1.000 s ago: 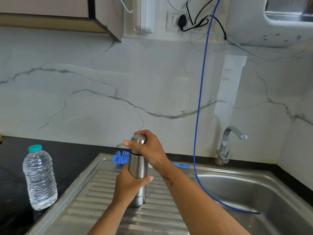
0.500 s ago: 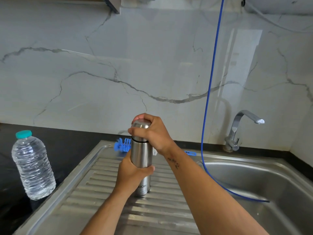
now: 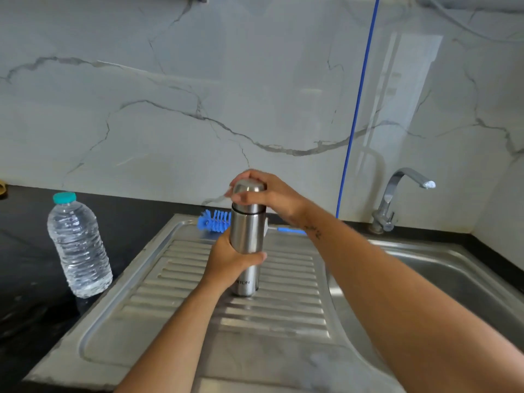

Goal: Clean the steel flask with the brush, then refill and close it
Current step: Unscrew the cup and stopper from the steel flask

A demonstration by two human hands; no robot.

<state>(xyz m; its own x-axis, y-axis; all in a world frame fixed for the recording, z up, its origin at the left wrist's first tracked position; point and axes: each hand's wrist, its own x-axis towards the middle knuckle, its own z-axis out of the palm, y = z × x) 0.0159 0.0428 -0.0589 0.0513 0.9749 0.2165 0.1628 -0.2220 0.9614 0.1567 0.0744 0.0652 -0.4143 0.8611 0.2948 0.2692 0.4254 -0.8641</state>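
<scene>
The steel flask (image 3: 246, 245) stands upright on the ribbed draining board (image 3: 175, 282) of the sink unit, about at its middle, with bare ribbed steel on its near, left and right sides. The left hand (image 3: 228, 263) wraps around the flask's lower body, thumb across the front. The right hand (image 3: 272, 195) curls over the domed cap (image 3: 249, 191) at the top, fingers around it. The board's raised rim runs along the left, where it meets the black counter (image 3: 25, 268). One clear water bottle (image 3: 78, 248) with a teal cap stands on that counter, well apart from the flask to the left. To the right, the board drops into one sink basin (image 3: 453, 282). Just behind the flask one blue bottle brush (image 3: 214, 221) lies along the far edge of the board, its handle reaching right behind the flask. Farther right, one tap (image 3: 397, 194) stands at the wall, and one blue cord (image 3: 358, 100) hangs down the marble wall.
</scene>
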